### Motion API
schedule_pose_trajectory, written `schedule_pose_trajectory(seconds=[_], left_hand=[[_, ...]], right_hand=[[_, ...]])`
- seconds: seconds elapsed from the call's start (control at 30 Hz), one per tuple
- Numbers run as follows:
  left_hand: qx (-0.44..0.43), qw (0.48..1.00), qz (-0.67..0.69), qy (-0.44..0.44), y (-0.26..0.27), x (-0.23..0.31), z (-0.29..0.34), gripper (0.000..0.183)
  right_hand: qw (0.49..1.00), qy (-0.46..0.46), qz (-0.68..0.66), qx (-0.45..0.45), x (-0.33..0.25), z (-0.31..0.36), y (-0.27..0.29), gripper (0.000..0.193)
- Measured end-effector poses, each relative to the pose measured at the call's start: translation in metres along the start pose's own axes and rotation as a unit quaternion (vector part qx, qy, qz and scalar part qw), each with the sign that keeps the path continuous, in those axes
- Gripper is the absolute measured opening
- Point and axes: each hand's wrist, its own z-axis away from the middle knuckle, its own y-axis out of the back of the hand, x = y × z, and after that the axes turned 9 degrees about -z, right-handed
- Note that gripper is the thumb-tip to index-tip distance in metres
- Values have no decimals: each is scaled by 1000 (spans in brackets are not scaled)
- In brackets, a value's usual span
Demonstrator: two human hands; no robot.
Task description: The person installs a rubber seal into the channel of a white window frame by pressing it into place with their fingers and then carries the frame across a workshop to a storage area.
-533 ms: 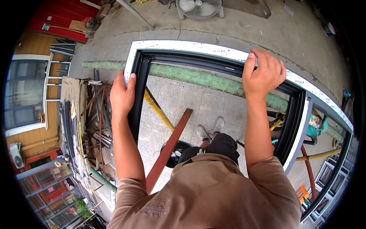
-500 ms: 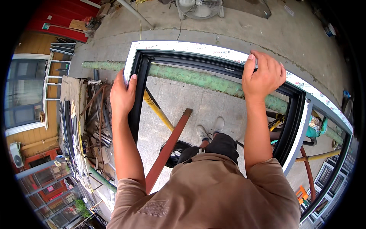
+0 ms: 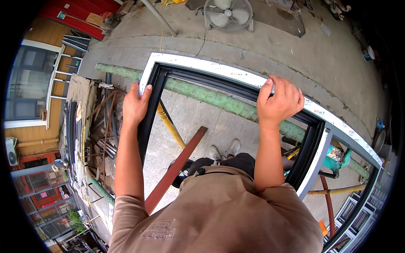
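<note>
Over a green pipe [image 3: 211, 100], both hands [image 3: 136, 105] [image 3: 278, 103] snug around a white-faced black frame [image 3: 206, 65]

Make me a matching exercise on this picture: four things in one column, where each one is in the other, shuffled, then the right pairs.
Things:
1. Left hand
2. Right hand
3. Green pipe
4. Fan

Places:
A. Near the picture's top edge, apart from the window frame
B. Gripping the window frame's far side
C. Running below the window frame, partly visible through its opening
D. Gripping the window frame's left side

Pairs: 1-D, 2-B, 3-C, 4-A
</note>
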Motion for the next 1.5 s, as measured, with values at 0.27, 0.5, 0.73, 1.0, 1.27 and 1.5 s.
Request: schedule_pose_trajectory(seconds=[0.27,0.5,0.73,1.0,1.27,1.5], left_hand=[[-2,1000,3,-5,1,1,-1,59],[-26,999,-20,-7,2,-1,-4,58],[-26,999,-18,-4,-1,-6,-5,59],[-11,1000,-19,-18,-1,-5,-4,57],[-4,1000,-14,-18,-5,-9,-7,56],[-13,1000,-11,-18,-4,-10,-9,53]], right_hand=[[1000,-1,-9,10,-1,0,0,10],[1000,-9,8,5,-3,1,1,10],[999,-15,12,-47,-14,-8,11,13],[996,32,-3,-85,-25,-7,5,17],[994,35,15,-99,-28,-7,6,18],[994,38,17,-98,-27,-7,5,18]])
